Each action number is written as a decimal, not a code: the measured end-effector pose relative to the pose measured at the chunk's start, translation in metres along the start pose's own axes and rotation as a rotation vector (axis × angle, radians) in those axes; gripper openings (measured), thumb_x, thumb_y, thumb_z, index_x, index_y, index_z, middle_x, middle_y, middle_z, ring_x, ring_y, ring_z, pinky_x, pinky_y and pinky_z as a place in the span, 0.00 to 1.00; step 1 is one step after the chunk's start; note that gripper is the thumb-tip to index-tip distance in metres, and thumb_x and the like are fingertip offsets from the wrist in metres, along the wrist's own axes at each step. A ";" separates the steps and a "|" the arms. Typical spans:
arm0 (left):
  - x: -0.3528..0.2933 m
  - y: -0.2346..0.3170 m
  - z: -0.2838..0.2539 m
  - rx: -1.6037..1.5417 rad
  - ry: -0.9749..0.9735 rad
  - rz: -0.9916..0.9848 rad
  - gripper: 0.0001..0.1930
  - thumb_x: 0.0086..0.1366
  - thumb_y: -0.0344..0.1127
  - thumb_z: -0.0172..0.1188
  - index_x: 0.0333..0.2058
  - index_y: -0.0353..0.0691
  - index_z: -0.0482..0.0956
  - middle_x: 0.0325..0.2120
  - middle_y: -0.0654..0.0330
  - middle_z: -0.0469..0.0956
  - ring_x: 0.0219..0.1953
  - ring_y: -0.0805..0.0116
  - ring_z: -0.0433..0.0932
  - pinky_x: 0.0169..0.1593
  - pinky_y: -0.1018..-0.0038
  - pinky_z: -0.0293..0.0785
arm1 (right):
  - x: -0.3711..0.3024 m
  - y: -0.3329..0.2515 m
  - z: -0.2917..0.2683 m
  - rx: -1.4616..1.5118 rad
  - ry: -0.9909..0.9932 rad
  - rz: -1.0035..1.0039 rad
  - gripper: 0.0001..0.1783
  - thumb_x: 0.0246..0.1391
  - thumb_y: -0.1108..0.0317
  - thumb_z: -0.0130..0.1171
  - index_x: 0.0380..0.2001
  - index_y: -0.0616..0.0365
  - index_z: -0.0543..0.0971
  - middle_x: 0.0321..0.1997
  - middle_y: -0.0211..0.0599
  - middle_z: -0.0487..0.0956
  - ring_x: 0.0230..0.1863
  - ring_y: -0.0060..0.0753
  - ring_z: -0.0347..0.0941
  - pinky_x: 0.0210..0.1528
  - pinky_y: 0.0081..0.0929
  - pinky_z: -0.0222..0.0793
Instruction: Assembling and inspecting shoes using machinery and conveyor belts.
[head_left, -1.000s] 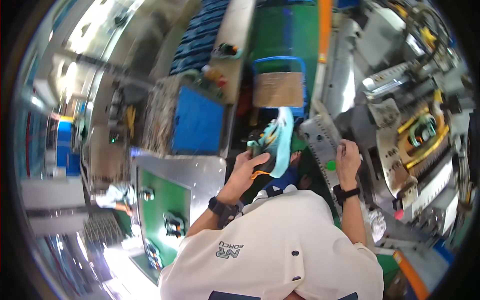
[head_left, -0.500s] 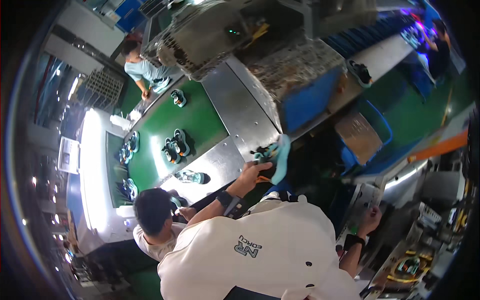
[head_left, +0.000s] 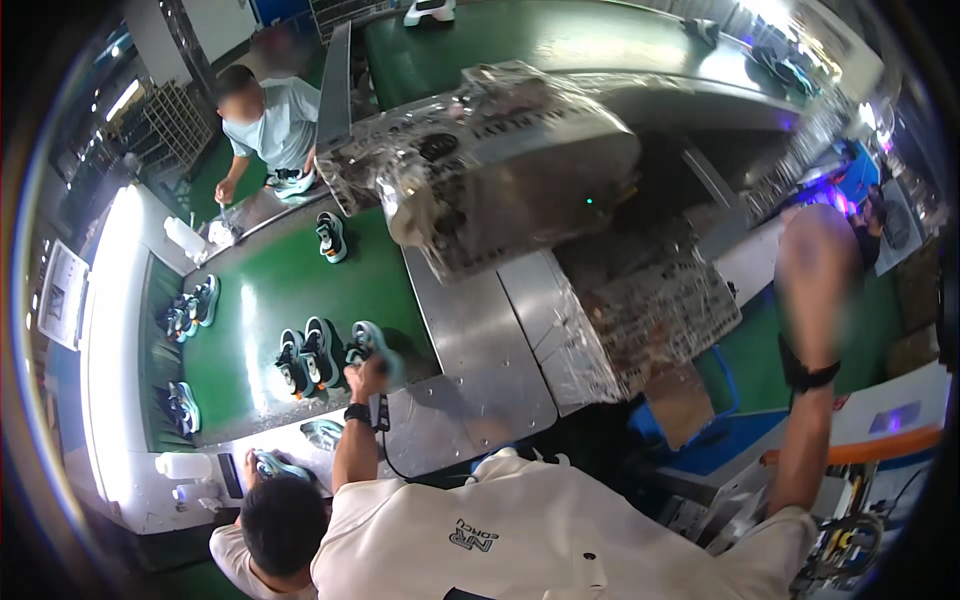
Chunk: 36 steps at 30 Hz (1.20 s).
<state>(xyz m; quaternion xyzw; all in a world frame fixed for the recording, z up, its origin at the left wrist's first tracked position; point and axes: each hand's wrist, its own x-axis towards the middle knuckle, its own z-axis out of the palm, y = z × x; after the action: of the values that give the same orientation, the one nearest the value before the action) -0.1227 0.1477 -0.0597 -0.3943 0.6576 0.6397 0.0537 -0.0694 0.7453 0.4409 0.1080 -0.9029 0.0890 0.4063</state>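
Note:
My left hand [head_left: 367, 378] is closed round the heel end of a black, white and pale-blue sneaker [head_left: 366, 336] at the right part of the green belt [head_left: 235, 355]. Just left of it, a pair of similar sneakers [head_left: 318, 352] sits on the belt, toes pointing away. My right hand [head_left: 818, 265] is raised far out to the right, smeared by motion, so its fingers cannot be made out. Whether it holds anything is hidden by the blur.
A co-worker [head_left: 283, 530] bends over a shoe at my near left; another person [head_left: 270, 120] handles one at the far side. More sneakers [head_left: 203, 300] lie along the belt's left. A plastic-wrapped machine [head_left: 510, 180] stands ahead, and a metal plate [head_left: 460, 400] borders the belt.
My left hand has moved left with the sneaker, from over the metal plate's edge to the belt beside the pair. My right hand has swung up and outward from low on the right.

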 end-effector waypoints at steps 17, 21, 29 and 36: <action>0.041 0.001 0.030 0.626 0.533 0.290 0.34 0.54 0.46 0.67 0.57 0.44 0.63 0.45 0.50 0.76 0.44 0.46 0.77 0.44 0.54 0.73 | 0.428 -0.126 0.370 -0.385 -0.292 -1.300 0.32 0.42 0.71 0.61 0.55 0.54 0.70 0.61 0.48 0.67 0.68 0.51 0.54 0.70 0.45 0.50; 0.036 -0.002 0.026 0.637 0.589 0.284 0.34 0.53 0.44 0.68 0.57 0.47 0.64 0.44 0.50 0.77 0.44 0.46 0.78 0.45 0.54 0.73 | 0.430 -0.156 0.403 -0.433 -0.443 -0.997 0.30 0.32 0.66 0.68 0.46 0.54 0.74 0.53 0.47 0.73 0.57 0.51 0.67 0.57 0.46 0.61; 0.036 -0.003 0.018 0.592 0.593 0.170 0.33 0.53 0.46 0.67 0.57 0.47 0.65 0.45 0.52 0.77 0.45 0.46 0.77 0.46 0.55 0.72 | 0.397 -0.165 0.351 -0.818 -0.648 -0.529 0.27 0.40 0.46 0.61 0.37 0.59 0.81 0.34 0.52 0.81 0.37 0.49 0.77 0.41 0.42 0.72; 0.049 -0.008 0.008 0.868 0.360 0.384 0.45 0.52 0.46 0.67 0.64 0.34 0.53 0.58 0.43 0.64 0.58 0.42 0.67 0.59 0.50 0.62 | 0.350 -0.116 0.260 -0.327 -0.504 -0.409 0.23 0.35 0.54 0.66 0.30 0.63 0.77 0.30 0.57 0.77 0.34 0.57 0.74 0.38 0.43 0.69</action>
<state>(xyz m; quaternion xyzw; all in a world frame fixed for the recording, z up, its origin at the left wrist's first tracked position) -0.1550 0.1334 -0.0960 -0.3114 0.9224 0.2275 -0.0202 -0.4505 0.5262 0.5432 0.2386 -0.9367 -0.1692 0.1924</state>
